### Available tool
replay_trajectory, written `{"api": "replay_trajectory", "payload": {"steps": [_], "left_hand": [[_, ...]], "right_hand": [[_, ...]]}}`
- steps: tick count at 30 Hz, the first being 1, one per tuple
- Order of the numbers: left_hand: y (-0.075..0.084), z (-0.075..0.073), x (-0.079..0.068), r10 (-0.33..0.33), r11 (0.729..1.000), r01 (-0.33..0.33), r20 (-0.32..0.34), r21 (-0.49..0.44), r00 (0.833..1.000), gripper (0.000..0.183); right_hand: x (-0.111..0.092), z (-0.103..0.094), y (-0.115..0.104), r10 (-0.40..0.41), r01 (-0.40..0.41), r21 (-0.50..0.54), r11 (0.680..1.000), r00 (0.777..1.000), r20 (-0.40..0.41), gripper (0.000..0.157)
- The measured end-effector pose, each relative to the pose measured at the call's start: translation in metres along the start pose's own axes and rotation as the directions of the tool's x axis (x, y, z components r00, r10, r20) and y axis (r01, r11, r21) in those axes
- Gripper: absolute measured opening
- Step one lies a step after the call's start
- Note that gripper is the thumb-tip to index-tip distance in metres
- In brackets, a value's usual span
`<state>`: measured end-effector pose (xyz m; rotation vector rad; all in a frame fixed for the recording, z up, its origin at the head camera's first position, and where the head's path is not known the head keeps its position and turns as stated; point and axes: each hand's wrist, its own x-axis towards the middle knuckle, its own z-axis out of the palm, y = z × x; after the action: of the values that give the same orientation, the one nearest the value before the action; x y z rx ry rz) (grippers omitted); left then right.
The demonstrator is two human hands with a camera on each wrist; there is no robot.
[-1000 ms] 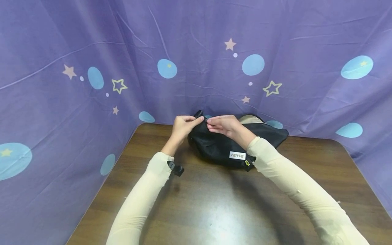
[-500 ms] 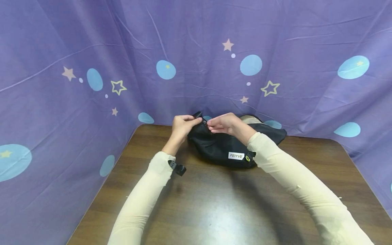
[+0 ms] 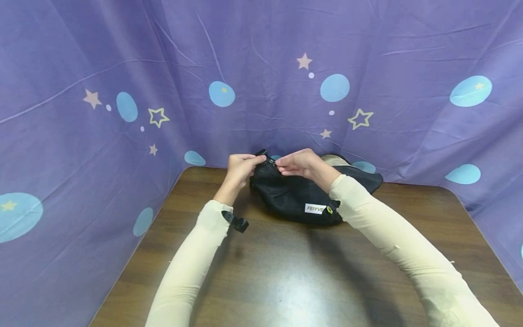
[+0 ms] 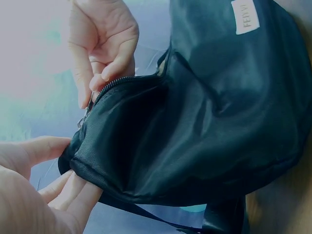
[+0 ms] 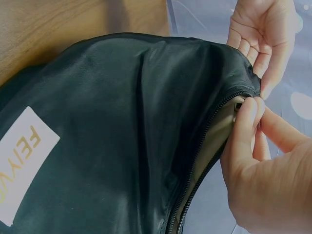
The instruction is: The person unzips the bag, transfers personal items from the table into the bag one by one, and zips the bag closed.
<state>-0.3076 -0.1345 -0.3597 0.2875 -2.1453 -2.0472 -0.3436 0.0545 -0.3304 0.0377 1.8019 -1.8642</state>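
Observation:
A black fabric bag (image 3: 286, 195) with a white FEIYVE label (image 3: 313, 208) sits at the back of the table. My left hand (image 3: 239, 169) pinches the bag's left end between thumb and fingers. Just to the right, my right hand (image 3: 304, 163) pinches at the zipper near that same end, its fingertips partly covering the slider. A small metal ring (image 4: 80, 123) shows there in the left wrist view. In the right wrist view the zipper (image 5: 197, 146) is parted, and beige lining (image 5: 217, 129) shows between its rows of teeth.
A black strap (image 4: 146, 213) trails from the bag. The brown wooden table (image 3: 261, 272) runs back to a purple curtain (image 3: 265, 68) printed with stars and blue ovals, close behind the bag. A black band with a small device (image 3: 237, 222) is on the left wrist.
My left hand has slid slightly left along the bag's end, apart from the right fingers, so more of the zipper end shows between them. My right hand stays almost in place.

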Motion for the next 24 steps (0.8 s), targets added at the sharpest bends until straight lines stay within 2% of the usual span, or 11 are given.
{"api": "replay_trajectory", "payload": {"steps": [4,14,24], "left_hand": [[0.0012,-0.0018,0.0017,-0.033,0.997,0.035,0.021,-0.066,0.999,0.009],[-0.0001,-0.0014,0.0044,-0.081,0.991,0.076,-0.036,-0.114,0.996,0.006],[-0.0004,-0.0059,0.0053,-0.109,0.986,0.101,-0.053,-0.135,0.993,0.01]], "right_hand": [[0.0001,0.0023,-0.0024,-0.012,0.012,-0.01,1.0,1.0,-0.008,0.021],[0.0003,0.0027,-0.0049,-0.01,0.01,-0.045,0.999,1.0,-0.006,0.016],[-0.0012,-0.002,-0.0062,-0.005,0.005,-0.086,0.996,1.0,0.003,0.012]]}}
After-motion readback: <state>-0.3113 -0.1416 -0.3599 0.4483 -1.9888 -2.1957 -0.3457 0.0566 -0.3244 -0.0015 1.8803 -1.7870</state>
